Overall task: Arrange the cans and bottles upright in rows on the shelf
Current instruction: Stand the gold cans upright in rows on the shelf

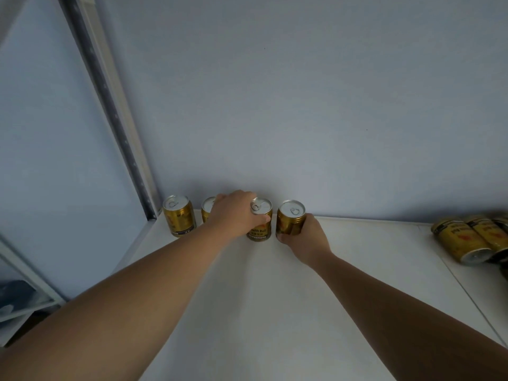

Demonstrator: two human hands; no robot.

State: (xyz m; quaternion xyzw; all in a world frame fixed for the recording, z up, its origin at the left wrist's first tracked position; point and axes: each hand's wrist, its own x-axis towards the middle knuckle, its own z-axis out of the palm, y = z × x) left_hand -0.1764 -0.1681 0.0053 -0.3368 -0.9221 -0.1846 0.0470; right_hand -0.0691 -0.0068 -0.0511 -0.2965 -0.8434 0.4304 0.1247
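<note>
Second can (208, 207) hides behind left hand (235, 213) gripping third can (261, 206); right hand (308, 238) grips fourth can (290, 219).

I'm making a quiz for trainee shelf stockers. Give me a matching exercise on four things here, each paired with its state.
1. leftmost can
2. third can from left
3. fourth can from left
4. cans at right edge

A. lying on their sides
B. held by right hand
C. standing, untouched
D. held by left hand

Pairs: 1-C, 2-D, 3-B, 4-A
</note>
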